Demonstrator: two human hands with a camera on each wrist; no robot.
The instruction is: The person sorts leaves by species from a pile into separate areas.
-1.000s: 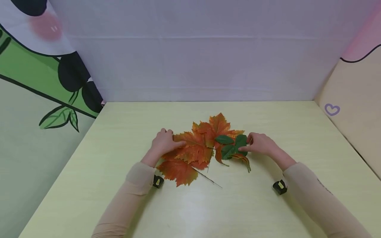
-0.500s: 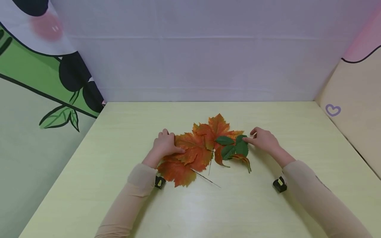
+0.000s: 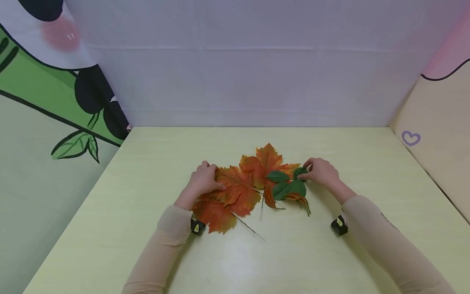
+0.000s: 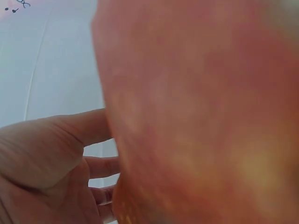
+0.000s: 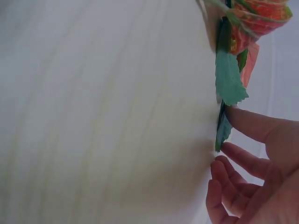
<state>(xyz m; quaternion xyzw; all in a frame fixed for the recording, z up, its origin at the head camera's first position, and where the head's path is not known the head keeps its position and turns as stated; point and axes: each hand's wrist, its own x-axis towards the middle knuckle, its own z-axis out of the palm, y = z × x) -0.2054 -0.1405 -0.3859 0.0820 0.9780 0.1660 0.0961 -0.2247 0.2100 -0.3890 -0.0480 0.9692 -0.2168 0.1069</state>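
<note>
My left hand point(image 3: 202, 178) grips the left side of several overlapping orange-red artificial maple leaves point(image 3: 235, 183), thumb on top. In the left wrist view a large blurred maple leaf point(image 4: 201, 116) covers most of the frame and hides the fingertips. Thin dark stems point(image 3: 247, 226) point toward the front of the table. At the right end of the pile lies a green leaf sprig point(image 3: 280, 190), partly over the orange leaves. My right hand point(image 3: 322, 171) pinches the sprig's outer leaf between thumb and forefinger. The right wrist view shows this green leaf point(image 5: 225, 128) edge-on, other fingers loosely bent.
The leaves lie around the middle of a pale wooden table point(image 3: 235, 265). A lilac cloth wall point(image 3: 235, 85) stands along its back edge, with printed panels at both sides. A small black wrist camera point(image 3: 339, 226) hangs under the right sleeve, another point(image 3: 197, 227) under the left.
The right thumb and fingers drew off the green leaf slightly, then came back to pinch its outer edge, which now tilts up. The lower left maple leaves have shifted slightly left and nearer.
</note>
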